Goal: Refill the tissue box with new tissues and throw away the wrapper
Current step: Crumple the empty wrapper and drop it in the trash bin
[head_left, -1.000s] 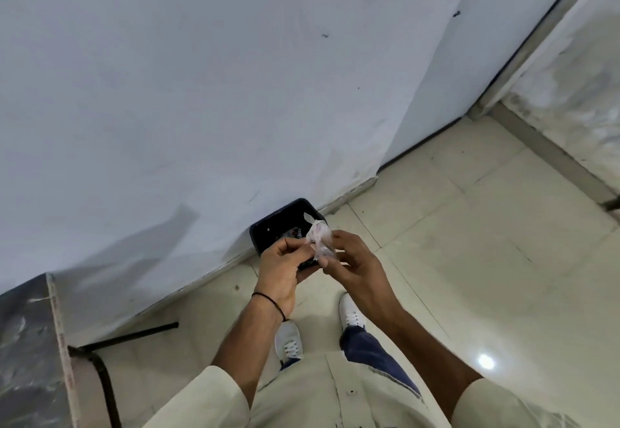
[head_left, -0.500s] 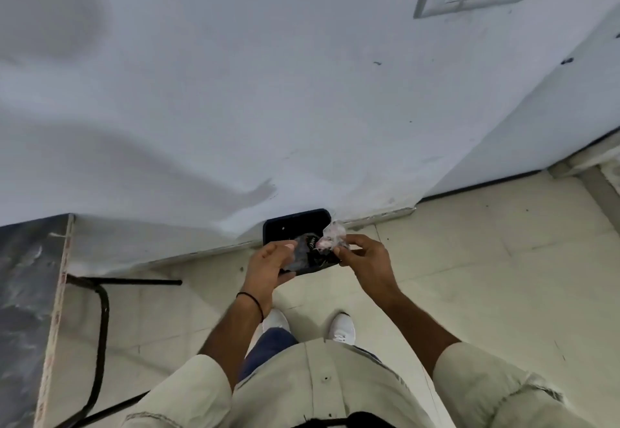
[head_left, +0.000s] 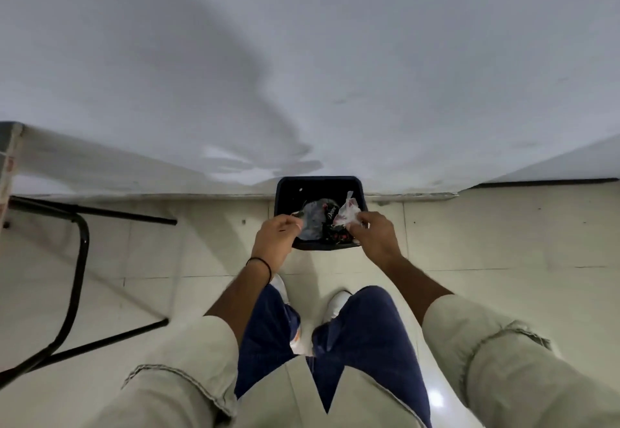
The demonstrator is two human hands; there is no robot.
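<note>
A black square waste bin [head_left: 318,183] stands on the floor against the white wall, with crumpled packaging in it. My right hand [head_left: 374,238] pinches the crumpled clear and white tissue wrapper [head_left: 347,212] over the bin's right side. My left hand [head_left: 276,238] hovers over the bin's left front corner, fingers curled; a thin bit of plastic may sit at its fingertips, but I cannot tell whether it holds it. No tissue box is in view.
A black metal table frame [head_left: 79,259] stands on the tiled floor at the left, under a tabletop edge [head_left: 8,159]. My white shoes [head_left: 335,303] are just in front of the bin. A dark doorway gap [head_left: 536,182] runs along the wall at right.
I have turned and stepped up to the bin, which now lies straight below my hands. My hands have moved apart; the wrapper stays in my right hand.
</note>
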